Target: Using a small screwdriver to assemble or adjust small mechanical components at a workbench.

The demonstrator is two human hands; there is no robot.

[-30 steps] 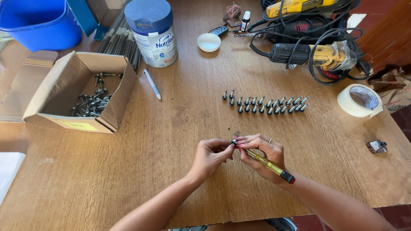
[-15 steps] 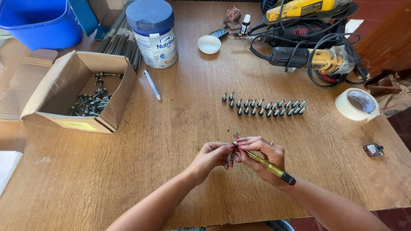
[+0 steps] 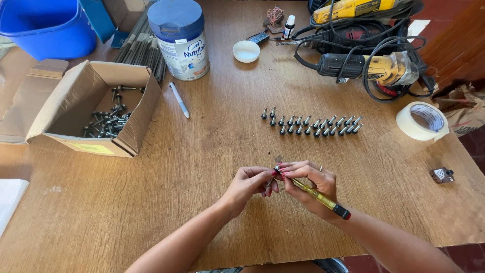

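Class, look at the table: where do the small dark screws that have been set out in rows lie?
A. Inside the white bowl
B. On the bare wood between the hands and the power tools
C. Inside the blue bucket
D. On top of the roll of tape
B: the rows of screws lie on the wooden table, beyond the left hand and right hand and short of the power tools.

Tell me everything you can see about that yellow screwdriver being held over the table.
The screwdriver is slim, with a see-through yellow handle and a black cap with a red ring at its rear end. It lies slanted, cap toward the person, tip pointing up-left. The right hand wraps around the handle; the left hand meets its tip, pinching something too small to make out. It is held just above the wooden table, below the rows of screws.
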